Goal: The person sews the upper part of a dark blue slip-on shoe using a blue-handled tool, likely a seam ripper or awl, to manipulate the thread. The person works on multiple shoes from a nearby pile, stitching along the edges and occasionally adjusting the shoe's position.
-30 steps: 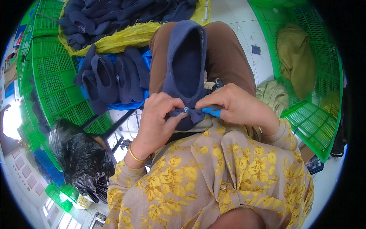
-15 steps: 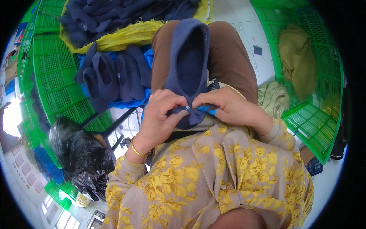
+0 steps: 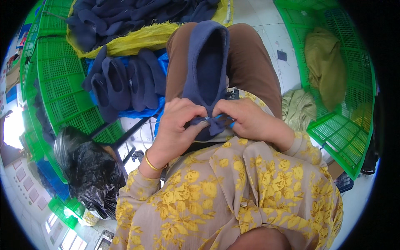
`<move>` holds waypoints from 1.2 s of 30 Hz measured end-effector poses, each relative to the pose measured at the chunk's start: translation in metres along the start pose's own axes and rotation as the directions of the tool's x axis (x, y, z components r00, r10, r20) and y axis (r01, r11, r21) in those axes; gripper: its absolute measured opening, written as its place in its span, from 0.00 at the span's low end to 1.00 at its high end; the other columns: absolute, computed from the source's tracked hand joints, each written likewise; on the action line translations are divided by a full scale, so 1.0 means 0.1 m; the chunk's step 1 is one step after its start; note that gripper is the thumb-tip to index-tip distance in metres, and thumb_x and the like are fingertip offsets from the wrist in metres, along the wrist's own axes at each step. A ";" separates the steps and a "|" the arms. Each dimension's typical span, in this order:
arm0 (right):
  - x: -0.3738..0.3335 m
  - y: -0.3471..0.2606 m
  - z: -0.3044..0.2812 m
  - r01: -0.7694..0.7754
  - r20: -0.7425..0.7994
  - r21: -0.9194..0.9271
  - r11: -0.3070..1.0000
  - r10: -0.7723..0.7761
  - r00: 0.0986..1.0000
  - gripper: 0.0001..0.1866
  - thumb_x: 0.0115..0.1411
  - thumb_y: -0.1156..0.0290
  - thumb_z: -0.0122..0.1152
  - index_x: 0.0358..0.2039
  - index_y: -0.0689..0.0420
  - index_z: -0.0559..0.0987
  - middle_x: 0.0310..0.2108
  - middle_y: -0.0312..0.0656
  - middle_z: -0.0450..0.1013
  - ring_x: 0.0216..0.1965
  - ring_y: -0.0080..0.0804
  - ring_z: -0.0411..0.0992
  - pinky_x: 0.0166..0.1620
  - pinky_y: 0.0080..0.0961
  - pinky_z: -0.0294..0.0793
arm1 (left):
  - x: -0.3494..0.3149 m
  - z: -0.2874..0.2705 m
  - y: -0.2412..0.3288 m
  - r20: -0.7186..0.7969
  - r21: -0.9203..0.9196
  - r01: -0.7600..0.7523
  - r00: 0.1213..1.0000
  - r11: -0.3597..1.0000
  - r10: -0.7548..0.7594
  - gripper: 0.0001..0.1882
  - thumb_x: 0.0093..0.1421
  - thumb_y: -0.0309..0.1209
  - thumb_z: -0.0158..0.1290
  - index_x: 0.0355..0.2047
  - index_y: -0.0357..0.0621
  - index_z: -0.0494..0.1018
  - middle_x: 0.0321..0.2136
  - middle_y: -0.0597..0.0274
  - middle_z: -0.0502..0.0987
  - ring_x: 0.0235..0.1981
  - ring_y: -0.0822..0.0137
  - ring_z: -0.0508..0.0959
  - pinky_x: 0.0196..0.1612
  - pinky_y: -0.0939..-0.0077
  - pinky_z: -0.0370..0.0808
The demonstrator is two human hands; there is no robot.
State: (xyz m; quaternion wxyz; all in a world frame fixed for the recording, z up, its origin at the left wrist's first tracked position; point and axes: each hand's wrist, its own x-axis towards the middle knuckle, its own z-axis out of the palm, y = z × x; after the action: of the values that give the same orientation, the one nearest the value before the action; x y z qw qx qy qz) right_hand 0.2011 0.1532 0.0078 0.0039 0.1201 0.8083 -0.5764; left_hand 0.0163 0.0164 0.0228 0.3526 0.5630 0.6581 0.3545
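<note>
A navy fabric slipper (image 3: 208, 62) lies lengthwise over my lap, its opening facing up. My left hand (image 3: 177, 121) is closed on the slipper's near end, thumb and forefinger pinching the fabric beside a small pale spot. Close against it, my right hand (image 3: 250, 118) is closed round a small blue-handled tool (image 3: 229, 121), mostly hidden by the fingers, so its kind does not show. The right fingertips meet the cloth next to the left thumb. A folded flap of navy fabric (image 3: 216, 126) sticks out under the fingers.
Several navy slippers (image 3: 114, 79) sit on blue plastic at the left, below a yellow sack (image 3: 137, 38) full of more. Green crates stand at the left (image 3: 58, 83) and right (image 3: 346, 137); the right one holds olive cloth (image 3: 325, 62). A black plastic bag (image 3: 85, 162) is at lower left.
My right hand has shifted slightly right, and the blue tool in it has turned a little. The left hand keeps its pinch on the slipper.
</note>
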 end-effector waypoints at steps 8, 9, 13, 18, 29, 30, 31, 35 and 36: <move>0.02 -0.10 -0.02 0.002 0.027 0.051 0.999 -0.003 1.000 0.25 0.48 0.88 0.51 0.48 0.54 0.68 0.36 0.49 0.76 0.38 0.53 0.76 0.38 0.40 0.74 | 0.00 0.05 0.03 -0.002 0.025 0.006 1.000 1.000 -0.006 0.11 0.47 0.24 0.63 0.32 0.46 0.77 0.25 0.66 0.70 0.30 0.62 0.68 0.36 0.69 0.60; 0.03 -0.13 -0.09 -0.019 0.052 0.011 1.000 0.018 0.998 0.24 0.49 0.87 0.51 0.47 0.54 0.69 0.37 0.48 0.76 0.38 0.52 0.76 0.38 0.40 0.74 | 0.01 0.04 0.03 0.008 0.030 0.004 1.000 1.000 -0.004 0.10 0.47 0.25 0.63 0.32 0.46 0.77 0.25 0.66 0.70 0.30 0.62 0.68 0.36 0.69 0.60; 0.08 -0.13 -0.21 0.154 -0.106 -0.148 0.977 -0.170 0.980 0.17 0.52 0.79 0.56 0.44 0.52 0.75 0.34 0.42 0.74 0.34 0.44 0.76 0.33 0.36 0.74 | 0.04 0.03 0.04 0.025 0.077 0.005 1.000 0.997 -0.007 0.11 0.47 0.24 0.62 0.32 0.45 0.77 0.24 0.65 0.69 0.30 0.63 0.68 0.37 0.70 0.60; 0.10 -0.21 -0.06 0.154 -0.030 -0.462 0.874 -0.189 0.982 0.16 0.50 0.74 0.60 0.42 0.51 0.77 0.32 0.38 0.67 0.26 0.41 0.73 0.29 0.36 0.73 | 0.05 0.02 0.07 0.033 0.134 0.001 0.999 0.991 -0.005 0.12 0.44 0.21 0.59 0.32 0.44 0.77 0.24 0.63 0.69 0.30 0.60 0.68 0.36 0.69 0.61; -0.04 -0.48 -0.23 0.171 -0.246 0.893 0.417 0.135 0.960 0.03 0.68 0.73 0.50 0.41 0.53 0.69 0.30 0.33 0.72 0.27 0.10 0.62 0.27 0.12 0.60 | -0.01 0.13 0.07 -0.100 0.265 -0.071 0.990 0.961 0.101 0.12 0.45 0.23 0.62 0.32 0.44 0.76 0.27 0.60 0.71 0.33 0.57 0.70 0.38 0.64 0.63; -0.07 -0.46 -0.26 0.127 -0.239 0.863 0.489 0.174 0.955 0.03 0.68 0.73 0.51 0.41 0.53 0.70 0.30 0.33 0.72 0.26 0.11 0.62 0.27 0.13 0.60 | -0.03 0.14 0.09 -0.129 0.291 -0.082 0.984 0.953 0.124 0.12 0.45 0.23 0.62 0.32 0.44 0.76 0.27 0.61 0.71 0.33 0.57 0.70 0.38 0.64 0.63; -0.11 -0.43 -0.27 0.080 -0.235 0.827 0.557 0.213 0.948 0.04 0.67 0.73 0.51 0.42 0.54 0.70 0.30 0.33 0.73 0.25 0.12 0.62 0.27 0.13 0.60 | -0.05 0.14 0.09 -0.130 0.332 -0.128 0.975 0.935 0.179 0.13 0.44 0.22 0.62 0.32 0.44 0.75 0.28 0.61 0.71 0.33 0.58 0.71 0.38 0.65 0.63; -0.15 -0.28 -0.16 -0.053 -0.300 0.216 0.975 0.117 0.947 0.04 0.62 0.75 0.56 0.38 0.58 0.74 0.28 0.37 0.73 0.26 0.20 0.68 0.31 0.21 0.67 | -0.09 0.22 0.05 -0.213 0.338 -0.185 0.940 0.923 0.267 0.14 0.41 0.19 0.63 0.30 0.43 0.76 0.28 0.61 0.73 0.30 0.58 0.71 0.34 0.67 0.64; -0.15 -0.27 -0.14 -0.061 -0.283 0.080 0.995 0.082 0.956 0.04 0.61 0.76 0.57 0.38 0.58 0.75 0.28 0.39 0.73 0.27 0.22 0.69 0.32 0.22 0.68 | -0.10 0.22 0.04 -0.209 0.350 -0.189 0.939 0.917 0.274 0.15 0.40 0.18 0.63 0.30 0.42 0.76 0.28 0.61 0.73 0.30 0.58 0.72 0.34 0.67 0.65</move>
State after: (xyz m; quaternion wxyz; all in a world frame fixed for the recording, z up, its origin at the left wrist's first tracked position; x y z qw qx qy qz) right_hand 0.2120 0.1548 0.0398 -0.0963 0.2314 0.7747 -0.5806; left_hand 0.0381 0.0087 0.0162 0.1229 0.6377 0.6752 0.3499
